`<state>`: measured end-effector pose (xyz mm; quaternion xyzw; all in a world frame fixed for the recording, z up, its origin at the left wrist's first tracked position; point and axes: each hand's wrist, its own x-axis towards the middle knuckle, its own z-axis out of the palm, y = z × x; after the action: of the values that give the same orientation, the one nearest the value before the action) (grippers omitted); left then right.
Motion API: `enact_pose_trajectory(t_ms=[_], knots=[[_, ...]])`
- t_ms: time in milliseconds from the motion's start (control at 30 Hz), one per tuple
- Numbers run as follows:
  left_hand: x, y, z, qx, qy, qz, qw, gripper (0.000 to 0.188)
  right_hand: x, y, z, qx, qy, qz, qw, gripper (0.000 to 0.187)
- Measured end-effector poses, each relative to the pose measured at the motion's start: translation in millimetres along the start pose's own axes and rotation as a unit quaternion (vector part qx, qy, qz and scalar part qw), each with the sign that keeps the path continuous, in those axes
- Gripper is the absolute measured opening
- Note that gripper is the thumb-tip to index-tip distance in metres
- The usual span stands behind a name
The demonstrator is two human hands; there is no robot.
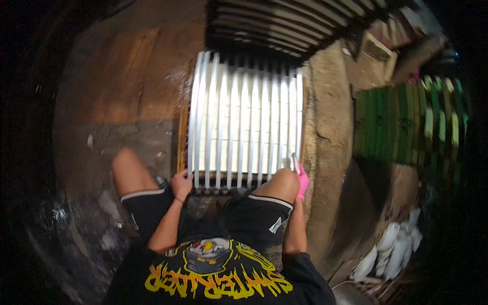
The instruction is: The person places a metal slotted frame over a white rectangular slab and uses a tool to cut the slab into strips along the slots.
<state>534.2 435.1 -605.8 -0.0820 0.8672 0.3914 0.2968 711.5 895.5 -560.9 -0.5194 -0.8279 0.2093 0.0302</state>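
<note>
Between my knees lies a rack of long silvery metal bars (230,147), running away from me side by side. White, block-like material (248,117) with crosswise lines shows through the gaps. My bare left hand (181,185) is closed at the near left corner, its fingers curled beside the outermost bar's end; what they grip is hidden. At the near right corner my right hand (302,184), in a pink glove, is closed around a short grey bar-like piece (295,161) that sticks up past the fingers. My right knee partly covers that corner.
Wooden edging (182,137) runs along the rack's left side. A dark slatted panel (274,25) stands at the far end. Stacked green slatted crates (384,124) are on the right, and white bundles (391,249) lie at lower right. The floor (96,198) looks wet at left.
</note>
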Motion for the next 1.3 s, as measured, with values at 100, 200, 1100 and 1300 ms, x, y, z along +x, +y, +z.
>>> enact_pose_trajectory(t_ms=[100, 200, 1100, 1300], knots=[[20, 33, -7, 0.101, -0.094, -0.003, 0.991, 0.043, 4, 17, -27, 0.098, 0.015, -0.052, 0.994, 0.037], [43, 56, -34, 0.025, -0.003, 0.043, 0.999, 0.049, 24, -49, -116, -0.093, 0.073, -0.084, 0.989, 0.034], [188, 89, -32, -0.171, -0.051, 0.139, 0.974, 0.105, 96, -499, 171, 0.235, 0.031, -0.378, 0.895, 0.021], [199, 91, -31, -0.129, -0.04, 0.091, 0.987, 0.108, 46, -468, 193, 0.331, -0.135, -0.348, 0.867, 0.021]])
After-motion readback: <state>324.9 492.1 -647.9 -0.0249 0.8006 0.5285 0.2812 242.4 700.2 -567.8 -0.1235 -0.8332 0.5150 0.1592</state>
